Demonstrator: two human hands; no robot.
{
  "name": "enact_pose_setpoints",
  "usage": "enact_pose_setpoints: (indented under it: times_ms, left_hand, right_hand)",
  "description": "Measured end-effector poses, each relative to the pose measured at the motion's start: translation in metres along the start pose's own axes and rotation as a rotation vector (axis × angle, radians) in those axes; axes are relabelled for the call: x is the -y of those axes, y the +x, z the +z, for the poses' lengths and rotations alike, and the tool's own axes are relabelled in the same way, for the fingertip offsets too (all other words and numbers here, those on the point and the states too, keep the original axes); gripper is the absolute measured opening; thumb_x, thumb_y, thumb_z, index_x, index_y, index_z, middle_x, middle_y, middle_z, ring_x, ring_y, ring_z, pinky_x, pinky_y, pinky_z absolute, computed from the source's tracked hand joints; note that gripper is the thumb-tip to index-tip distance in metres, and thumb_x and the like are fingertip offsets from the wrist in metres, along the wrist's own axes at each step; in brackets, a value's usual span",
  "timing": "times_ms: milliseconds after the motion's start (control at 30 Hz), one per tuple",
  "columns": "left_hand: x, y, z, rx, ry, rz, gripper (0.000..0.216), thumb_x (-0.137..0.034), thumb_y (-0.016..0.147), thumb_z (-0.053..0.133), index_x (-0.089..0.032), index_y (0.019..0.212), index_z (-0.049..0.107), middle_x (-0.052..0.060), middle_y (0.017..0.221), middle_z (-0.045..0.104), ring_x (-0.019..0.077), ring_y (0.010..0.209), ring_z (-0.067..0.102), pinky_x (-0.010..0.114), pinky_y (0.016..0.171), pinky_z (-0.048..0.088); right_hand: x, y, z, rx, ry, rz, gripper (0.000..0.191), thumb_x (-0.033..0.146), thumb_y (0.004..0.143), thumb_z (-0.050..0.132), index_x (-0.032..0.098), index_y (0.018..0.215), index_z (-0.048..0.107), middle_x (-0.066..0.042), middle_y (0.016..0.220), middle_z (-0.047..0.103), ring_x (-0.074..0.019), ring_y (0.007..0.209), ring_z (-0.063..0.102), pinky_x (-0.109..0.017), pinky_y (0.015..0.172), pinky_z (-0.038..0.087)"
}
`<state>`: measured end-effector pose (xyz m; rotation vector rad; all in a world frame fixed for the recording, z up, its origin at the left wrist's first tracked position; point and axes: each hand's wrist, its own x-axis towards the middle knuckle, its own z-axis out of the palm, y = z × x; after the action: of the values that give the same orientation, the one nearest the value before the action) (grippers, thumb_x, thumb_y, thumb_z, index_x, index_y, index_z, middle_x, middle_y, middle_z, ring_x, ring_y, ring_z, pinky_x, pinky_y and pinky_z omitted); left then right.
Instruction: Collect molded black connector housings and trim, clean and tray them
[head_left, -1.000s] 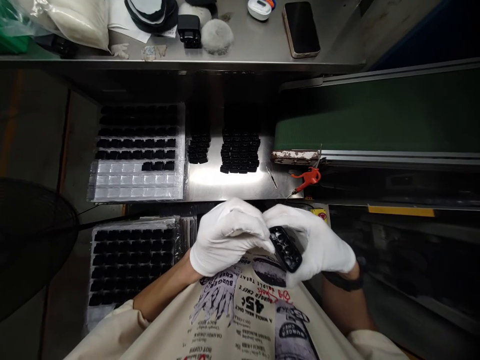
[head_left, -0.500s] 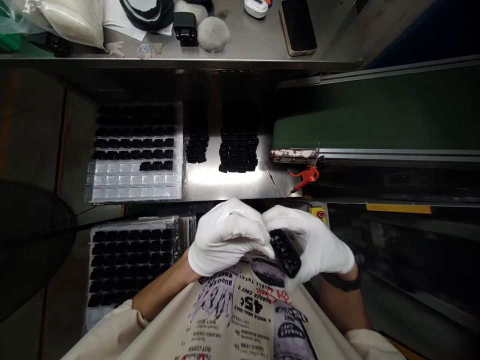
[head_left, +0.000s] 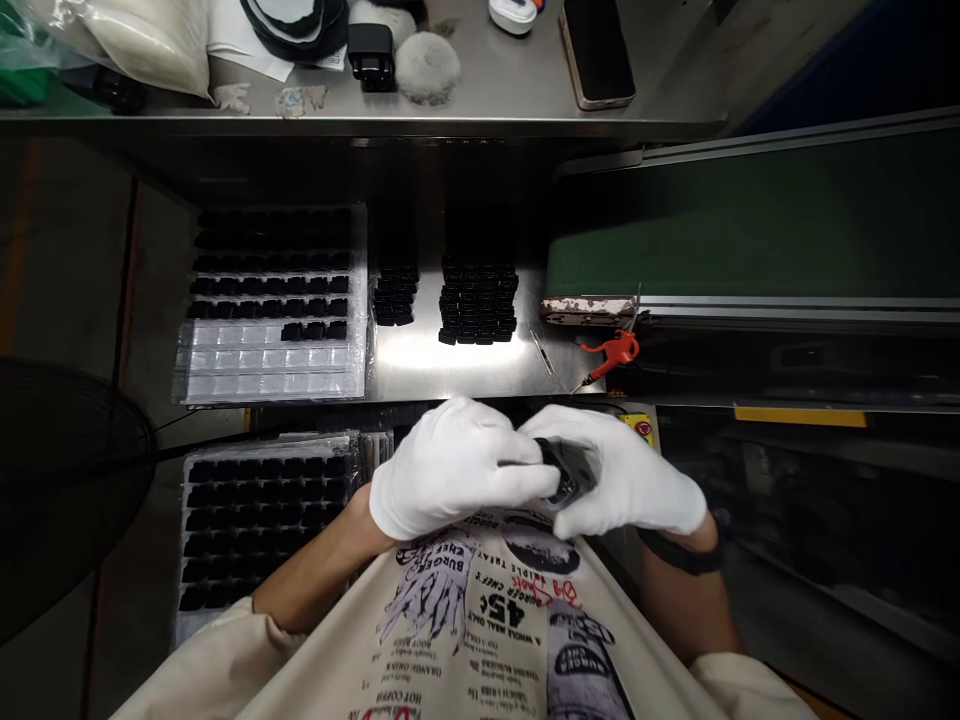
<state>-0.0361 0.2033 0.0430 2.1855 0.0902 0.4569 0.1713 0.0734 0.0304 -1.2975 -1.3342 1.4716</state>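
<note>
Both my hands wear white gloves and meet in front of my chest. My right hand (head_left: 622, 475) grips a black plastic part (head_left: 576, 478) between the thumb below and the fingers above. My left hand (head_left: 465, 470) is curled, its fingers closed against the left end of the same part. Those fingers cover some of the part, and I cannot make out whether they also hold something small. Beyond my hands, a tight block of small black pieces (head_left: 478, 300) and a narrower group of black pieces (head_left: 395, 292) lie on the metal table (head_left: 465, 375).
Left on the table is a clear tray (head_left: 225, 360) with rows of black pieces; another filled tray (head_left: 187, 540) is below. An orange air blow gun (head_left: 619, 348) and a thin tool (head_left: 541, 352) lie near the green conveyor belt (head_left: 750, 220). A phone (head_left: 596, 50) rests on the shelf.
The black part has turned and moved slightly up between my hands. My left fingers have shifted right and down onto it, and my right thumb has risen.
</note>
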Motion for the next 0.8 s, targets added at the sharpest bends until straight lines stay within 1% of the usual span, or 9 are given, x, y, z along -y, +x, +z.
enact_pose_setpoints:
  times_ms: [100, 167, 233, 333, 467, 533, 633, 700, 800]
  left_hand:
    - [0.004, -0.012, 0.013, -0.178, -0.168, 0.01, 0.013, -0.013, 0.097, 0.078, -0.025, 0.097, 0.084, -0.001, 0.075, 0.076, 0.0124, 0.057, 0.061, 0.027, 0.054, 0.043]
    - [0.004, -0.022, 0.026, -0.435, -0.349, -0.216, 0.007, -0.02, 0.095, 0.087, -0.022, 0.1, 0.082, 0.003, 0.089, 0.081, 0.0149, 0.072, 0.071, 0.027, 0.066, 0.055]
    - [0.005, -0.029, 0.035, -0.61, -0.587, -0.51, 0.023, -0.037, 0.092, 0.092, -0.019, 0.099, 0.079, 0.004, 0.09, 0.078, 0.0141, 0.075, 0.069, 0.027, 0.07, 0.058]
    - [0.01, -0.032, 0.04, -0.561, -1.086, -0.741, 0.043, -0.058, 0.096, 0.084, -0.019, 0.094, 0.067, -0.002, 0.076, 0.062, 0.0089, 0.065, 0.056, 0.023, 0.064, 0.054]
    - [0.018, -0.034, 0.042, -0.485, -1.532, -0.741, 0.068, -0.058, 0.078, 0.1, -0.023, 0.073, 0.043, -0.007, 0.066, 0.033, 0.0068, 0.053, 0.024, 0.022, 0.047, 0.037]
    - [0.02, -0.035, 0.046, -0.524, -1.587, -0.731, 0.072, -0.057, 0.074, 0.102, -0.024, 0.072, 0.039, -0.006, 0.066, 0.027, 0.0086, 0.054, 0.017, 0.024, 0.044, 0.033]
    - [0.024, -0.035, 0.051, -0.506, -1.499, -0.664, 0.07, -0.067, 0.076, 0.098, -0.024, 0.074, 0.042, -0.004, 0.066, 0.032, 0.0094, 0.054, 0.022, 0.026, 0.044, 0.033]
    - [0.028, -0.033, 0.05, -0.445, -1.361, -0.659, 0.065, -0.075, 0.081, 0.089, -0.024, 0.076, 0.05, -0.003, 0.068, 0.043, 0.0088, 0.054, 0.034, 0.025, 0.046, 0.038]
    - [0.032, -0.03, 0.043, -0.489, -1.104, -0.798, 0.051, -0.066, 0.09, 0.086, -0.02, 0.088, 0.066, 0.0, 0.081, 0.063, 0.0097, 0.063, 0.054, 0.026, 0.058, 0.052]
  right_hand:
    - [-0.007, 0.002, 0.001, 0.024, 0.11, 0.086, 0.077, 0.084, 0.075, 0.089, 0.023, 0.123, 0.084, -0.007, 0.118, 0.079, -0.0266, 0.107, 0.075, -0.04, 0.1, 0.061]
    - [-0.013, 0.002, 0.003, -0.052, 0.218, 0.108, 0.081, 0.094, 0.093, 0.057, 0.025, 0.128, 0.083, -0.009, 0.127, 0.079, -0.0286, 0.119, 0.073, -0.045, 0.111, 0.06]
    - [-0.017, 0.003, 0.005, -0.226, 0.284, 0.126, 0.082, 0.087, 0.107, 0.032, 0.027, 0.132, 0.082, -0.009, 0.135, 0.077, -0.0274, 0.126, 0.072, -0.048, 0.118, 0.057]
    - [-0.02, 0.003, 0.009, -0.448, 0.277, 0.135, 0.067, 0.073, 0.115, 0.036, 0.026, 0.13, 0.082, -0.008, 0.137, 0.077, -0.0248, 0.12, 0.074, -0.047, 0.117, 0.059]
    - [-0.019, 0.004, 0.014, -0.431, 0.224, 0.109, 0.053, 0.064, 0.116, 0.047, 0.027, 0.133, 0.081, -0.008, 0.138, 0.077, -0.0252, 0.122, 0.074, -0.047, 0.115, 0.059]
    - [-0.017, 0.007, 0.018, -0.374, 0.172, 0.096, 0.048, 0.06, 0.116, 0.05, 0.028, 0.135, 0.08, -0.007, 0.135, 0.077, -0.0257, 0.123, 0.073, -0.046, 0.114, 0.059]
    - [-0.013, 0.011, 0.022, -0.374, 0.071, 0.065, 0.045, 0.06, 0.115, 0.054, 0.029, 0.138, 0.077, -0.008, 0.139, 0.074, -0.0269, 0.127, 0.071, -0.048, 0.116, 0.058]
    - [-0.01, 0.013, 0.024, -0.492, -0.039, 0.018, 0.052, 0.065, 0.112, 0.057, 0.03, 0.149, 0.069, -0.009, 0.151, 0.067, -0.0292, 0.134, 0.068, -0.052, 0.119, 0.057]
    - [-0.002, 0.011, 0.026, -0.711, -0.381, -0.098, 0.077, 0.072, 0.1, 0.072, 0.033, 0.163, 0.055, -0.014, 0.167, 0.051, -0.0388, 0.151, 0.055, -0.06, 0.126, 0.051]
